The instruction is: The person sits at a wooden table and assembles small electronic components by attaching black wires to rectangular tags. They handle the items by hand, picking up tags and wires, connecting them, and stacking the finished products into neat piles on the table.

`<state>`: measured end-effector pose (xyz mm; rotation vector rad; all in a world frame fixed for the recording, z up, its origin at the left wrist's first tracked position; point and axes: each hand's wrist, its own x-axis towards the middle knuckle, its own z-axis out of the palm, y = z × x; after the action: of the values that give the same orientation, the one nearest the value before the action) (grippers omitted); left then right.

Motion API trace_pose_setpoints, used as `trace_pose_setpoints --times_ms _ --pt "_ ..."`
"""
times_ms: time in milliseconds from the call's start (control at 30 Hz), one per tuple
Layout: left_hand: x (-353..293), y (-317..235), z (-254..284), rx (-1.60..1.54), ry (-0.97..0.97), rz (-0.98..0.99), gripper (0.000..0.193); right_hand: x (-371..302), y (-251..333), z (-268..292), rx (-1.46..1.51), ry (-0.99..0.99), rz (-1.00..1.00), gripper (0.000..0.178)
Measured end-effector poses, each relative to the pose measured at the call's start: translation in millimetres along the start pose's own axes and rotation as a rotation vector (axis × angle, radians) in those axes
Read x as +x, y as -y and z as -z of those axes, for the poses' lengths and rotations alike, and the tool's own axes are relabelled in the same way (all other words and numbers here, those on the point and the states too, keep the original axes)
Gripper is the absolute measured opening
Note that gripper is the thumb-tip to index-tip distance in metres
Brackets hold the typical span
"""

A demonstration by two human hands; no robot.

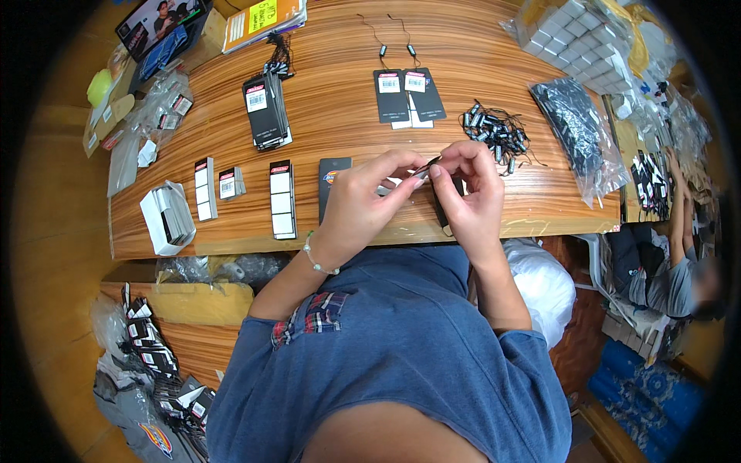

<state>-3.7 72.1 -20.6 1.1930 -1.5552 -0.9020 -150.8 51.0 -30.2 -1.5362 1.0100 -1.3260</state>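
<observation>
My left hand (363, 197) and my right hand (472, 193) meet above the near edge of the table, both closed. Their fingertips pinch a thin dark piece (429, 165), too small and covered to tell whether it is a tag or a cord. Below them, fingers partly hide a black card tag (332, 176) on the table. Ahead lie black hang tags (390, 100) with white barcode labels, two corded black toggles (411, 52) stretching away from them. Right of these is a heap of black corded toggles (494, 130).
A stack of black tags (265, 112) stands left of centre. Nearer are label strips (282, 202) and a white box (160, 231) of cards. At right lie a clear bag (575, 131) of black items and small white boxes (571, 35). Another person's arm (679, 201) shows far right.
</observation>
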Motion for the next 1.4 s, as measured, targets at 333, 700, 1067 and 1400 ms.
trace_pose_setpoints --times_ms 333,700,1067,1400 --pt "-8.6 4.9 17.3 -0.004 -0.124 -0.113 0.017 0.5 0.8 -20.9 0.212 0.088 -0.109 0.021" --pt "-2.1 10.2 30.5 0.543 -0.087 -0.624 0.016 6.8 11.0 -6.9 0.392 0.235 -0.411 0.014" --pt "-5.5 2.6 21.7 0.52 -0.041 -0.739 0.018 24.6 7.3 29.6 0.685 -0.111 -0.052 0.01" --pt "3.5 -2.1 19.8 0.339 0.033 -0.531 0.045 39.1 36.6 18.9 0.93 0.107 0.023 0.013"
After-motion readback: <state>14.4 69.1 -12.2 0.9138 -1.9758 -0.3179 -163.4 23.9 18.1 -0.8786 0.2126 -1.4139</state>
